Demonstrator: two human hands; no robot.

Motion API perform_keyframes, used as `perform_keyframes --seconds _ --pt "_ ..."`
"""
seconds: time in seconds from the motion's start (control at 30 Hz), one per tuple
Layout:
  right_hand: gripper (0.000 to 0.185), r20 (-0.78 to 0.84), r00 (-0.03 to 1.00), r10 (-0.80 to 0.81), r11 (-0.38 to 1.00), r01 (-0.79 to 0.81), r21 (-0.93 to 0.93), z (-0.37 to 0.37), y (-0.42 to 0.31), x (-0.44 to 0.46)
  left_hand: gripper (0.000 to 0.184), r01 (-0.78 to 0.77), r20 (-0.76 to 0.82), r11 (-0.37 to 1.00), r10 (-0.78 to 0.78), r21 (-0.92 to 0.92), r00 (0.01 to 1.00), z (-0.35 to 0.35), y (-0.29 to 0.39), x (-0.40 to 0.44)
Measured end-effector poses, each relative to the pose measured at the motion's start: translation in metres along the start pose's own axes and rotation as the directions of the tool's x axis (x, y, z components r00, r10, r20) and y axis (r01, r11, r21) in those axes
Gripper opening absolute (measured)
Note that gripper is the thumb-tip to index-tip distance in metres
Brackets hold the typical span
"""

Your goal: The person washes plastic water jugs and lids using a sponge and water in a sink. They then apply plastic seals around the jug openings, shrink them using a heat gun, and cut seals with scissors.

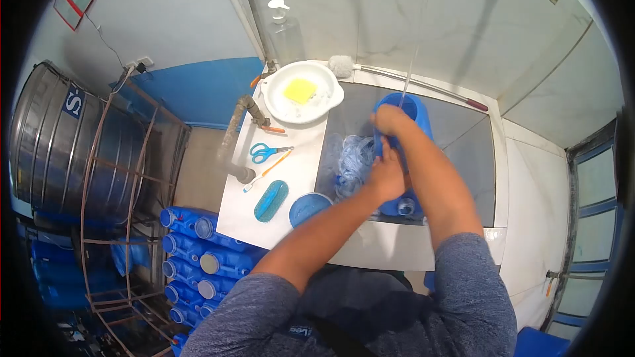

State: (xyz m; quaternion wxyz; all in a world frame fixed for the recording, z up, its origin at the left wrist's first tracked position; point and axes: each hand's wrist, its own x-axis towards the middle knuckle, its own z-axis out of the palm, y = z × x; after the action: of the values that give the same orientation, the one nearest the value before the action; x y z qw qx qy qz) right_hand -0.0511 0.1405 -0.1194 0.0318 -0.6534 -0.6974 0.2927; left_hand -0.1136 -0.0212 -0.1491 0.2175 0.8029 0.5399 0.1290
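Note:
A blue plastic container (424, 119) stands tilted in the grey sink, with a thin stream of water falling into its open top. My right hand (391, 121) is closed over the container's left rim. Just below, my left hand (387, 178) lies against the container's near side, its fingers stretched upward; part of them is hidden. By my left wrist, a blue part with a clear round cap (405, 207) shows; I cannot tell if it belongs to the same container. Left of both hands lies a heap of clear, bluish plastic pieces (356, 158).
On the left counter are a white basin (296, 116) with a yellow sponge (299, 91), scissors (263, 153), a toothbrush (268, 170), a scrub brush (271, 201) and a blue bowl (308, 209). A long-handled brush (423, 84) lies along the back. Stacked blue jugs (231, 262) stand left.

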Motion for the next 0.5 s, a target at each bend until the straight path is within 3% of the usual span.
perform_keyframes --seconds 0.07,0.1,0.17,0.23,0.27,0.37,0.4,0.43,0.47,0.5 --pt "0.049 0.286 0.955 -0.084 0.840 0.222 -0.495 -0.005 -0.011 -0.031 0.089 0.217 0.085 0.941 -0.202 -0.258 0.976 -0.013 -0.007 -0.006" --pt "0.049 0.278 0.957 -0.080 0.840 0.215 -0.499 -0.017 -0.013 -0.049 0.091 0.199 0.130 0.943 -0.170 -0.266 0.977 -0.026 -0.013 -0.017" --pt "0.049 0.348 0.930 -0.117 0.610 0.344 -0.714 -0.047 -0.022 -0.081 0.092 0.168 0.156 0.949 -0.129 -0.267 0.979 -0.032 -0.025 -0.024" --pt "0.049 0.258 0.958 -0.124 0.629 0.277 -0.726 -0.057 -0.016 -0.114 0.089 0.254 0.144 0.851 -0.211 -0.459 0.967 -0.013 -0.048 -0.023" --pt "0.049 0.181 0.975 -0.126 0.647 0.220 -0.731 -0.058 -0.011 -0.125 0.089 0.250 0.136 0.853 -0.211 -0.458 0.968 -0.007 -0.053 -0.021" --pt "0.051 0.121 0.963 -0.241 0.669 0.255 -0.698 -0.038 0.004 -0.121 0.078 0.260 0.161 0.870 -0.211 -0.418 0.964 -0.012 -0.058 -0.021" --pt "0.051 0.108 0.962 -0.249 0.663 0.251 -0.705 -0.042 0.009 -0.116 0.069 0.306 0.231 0.608 -0.200 -0.733 0.952 -0.021 -0.067 -0.028" --pt "0.053 0.145 0.945 -0.293 0.654 0.309 -0.691 -0.049 0.012 -0.111 0.061 0.321 0.291 0.244 -0.154 -0.915 0.944 -0.036 -0.073 -0.033" --pt "0.054 0.183 0.924 -0.335 0.644 0.366 -0.672 -0.056 0.016 -0.106 0.061 0.309 0.278 0.257 -0.151 -0.916 0.949 -0.051 -0.079 -0.039" --pt "0.054 0.173 0.924 -0.341 0.646 0.364 -0.671 -0.068 0.016 -0.108 0.054 0.371 0.293 0.349 -0.257 -0.861 0.921 -0.075 -0.075 -0.050"
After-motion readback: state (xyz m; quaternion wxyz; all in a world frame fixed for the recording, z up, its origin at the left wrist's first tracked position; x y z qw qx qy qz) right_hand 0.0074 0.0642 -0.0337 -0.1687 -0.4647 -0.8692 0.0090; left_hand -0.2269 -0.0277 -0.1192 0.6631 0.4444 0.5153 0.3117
